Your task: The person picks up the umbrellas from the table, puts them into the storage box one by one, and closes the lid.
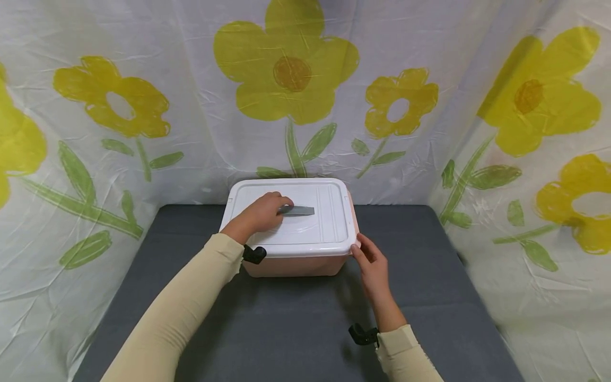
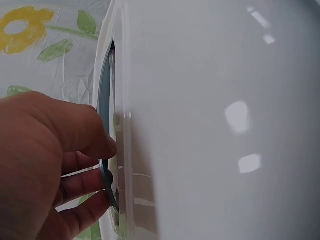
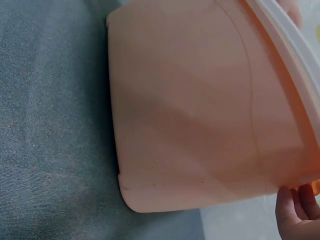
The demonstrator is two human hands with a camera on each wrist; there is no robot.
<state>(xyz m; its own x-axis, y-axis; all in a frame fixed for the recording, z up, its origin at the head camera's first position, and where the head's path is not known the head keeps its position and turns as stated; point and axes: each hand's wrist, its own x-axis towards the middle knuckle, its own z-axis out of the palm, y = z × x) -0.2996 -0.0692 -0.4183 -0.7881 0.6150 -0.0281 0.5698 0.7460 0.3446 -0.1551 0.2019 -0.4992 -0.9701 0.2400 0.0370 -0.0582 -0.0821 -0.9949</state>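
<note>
A pale pink storage box (image 1: pixel 298 267) stands at the back of the dark table, its white lid (image 1: pixel 329 212) lying over the top. My left hand (image 1: pixel 262 213) reaches over the lid and grips the grey handle (image 1: pixel 300 210) between thumb and fingers. The left wrist view shows the fingertips hooked at this curved handle (image 2: pixel 104 95). At the right front corner, my right hand (image 1: pixel 374 268) pinches the box's edge just under the lid rim. In the right wrist view its curled fingers (image 3: pixel 285 202) meet an orange part (image 3: pixel 315 187) at that edge. The box's inside is hidden.
A dark grey cloth (image 1: pixel 305 329) covers the table. Behind and at both sides hangs a white curtain (image 1: pixel 191 159) with yellow flowers, close to the box's back edge. Black straps with cameras (image 1: pixel 254 254) sit on both wrists.
</note>
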